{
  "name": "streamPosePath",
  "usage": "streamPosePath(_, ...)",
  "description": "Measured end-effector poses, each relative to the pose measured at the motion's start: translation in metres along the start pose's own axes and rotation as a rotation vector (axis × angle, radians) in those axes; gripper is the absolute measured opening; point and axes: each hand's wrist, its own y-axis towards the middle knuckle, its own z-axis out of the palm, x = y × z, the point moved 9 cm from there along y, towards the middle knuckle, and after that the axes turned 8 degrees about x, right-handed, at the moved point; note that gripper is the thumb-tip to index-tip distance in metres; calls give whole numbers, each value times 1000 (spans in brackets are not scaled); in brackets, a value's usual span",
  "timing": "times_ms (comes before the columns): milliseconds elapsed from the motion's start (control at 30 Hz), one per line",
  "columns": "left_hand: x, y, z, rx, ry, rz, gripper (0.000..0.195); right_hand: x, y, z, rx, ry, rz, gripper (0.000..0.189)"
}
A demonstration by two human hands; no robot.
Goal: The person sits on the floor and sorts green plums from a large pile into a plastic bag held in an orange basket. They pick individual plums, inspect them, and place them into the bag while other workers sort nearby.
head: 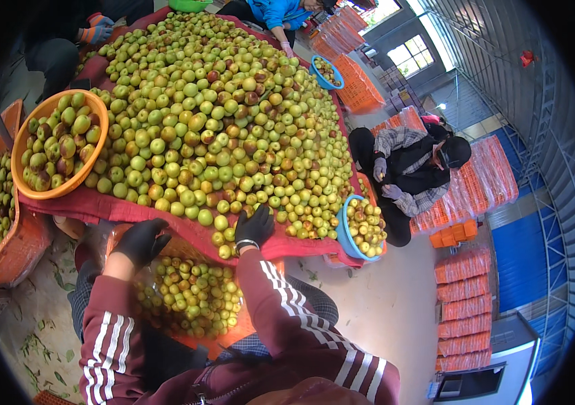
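A broad heap of green and reddish-brown jujubes (216,116) covers a table draped with red cloth (176,215). My left hand (141,243), in a black glove, hovers at the cloth's near edge, fingers curved and apart, with no fruit visible in it. My right hand (255,226), also gloved in black, lies palm down on the near edge of the heap, fingertips against jujubes. Whether it grips any is hidden beneath it. Under both hands, between my knees, an orange plastic crate (262,324) holds many jujubes (196,298).
An orange basket (100,109) of browner jujubes sits at the table's left corner, beside an orange crate (19,253). Blue baskets (348,243) stand along the right edge. A co-worker (409,167) sits at right; others work across the heap. Leaves (59,377) litter the floor.
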Motion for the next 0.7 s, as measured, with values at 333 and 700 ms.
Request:
streamPosePath(333, -10, -4, 0, 49, -25, -26, 33, -8, 4, -4, 2, -15, -81, 59)
streamPosePath(700, -10, -7, 11, 90, 21, -22, 31, 34, -93, -18, 21, 175, -262, 68)
